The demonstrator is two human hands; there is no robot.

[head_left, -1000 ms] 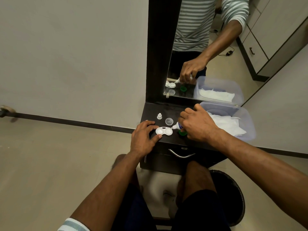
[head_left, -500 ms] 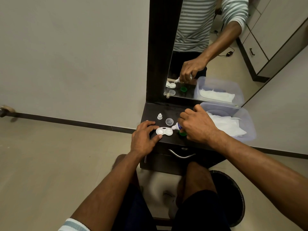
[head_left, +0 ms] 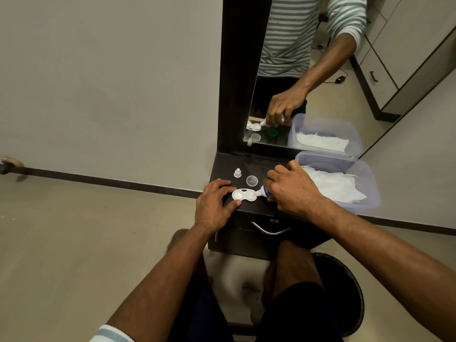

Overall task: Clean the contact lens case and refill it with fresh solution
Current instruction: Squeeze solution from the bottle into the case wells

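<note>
The refill looks to be under way rather than finished: the lens case (head_left: 244,195) lies open on the dark desk (head_left: 261,164), both wells uncovered, and the right hand (head_left: 293,191) has its fingers (head_left: 274,177) curled round a small solution bottle (head_left: 262,192), tipped so the nozzle sits at the well nearer that hand. Whether liquid is running, or how full either well is, is too small to tell. The left hand (head_left: 212,206) steadies the case, its fingertips pinching the rim of the far well from both sides. Left to do, by my reading: fill the well under the left fingers if it is dry, then screw the caps back. One clear cap (head_left: 252,180) lies just beyond the case, between the two hands; a green cap (head_left: 271,199) is mostly hidden under the right fingers. The bottle's own small cap (head_left: 237,173) stands beyond the left fingertips. Past the right knuckles, a clear plastic tub (head_left: 365,183) holds crumpled white tissues (head_left: 338,186).
</note>
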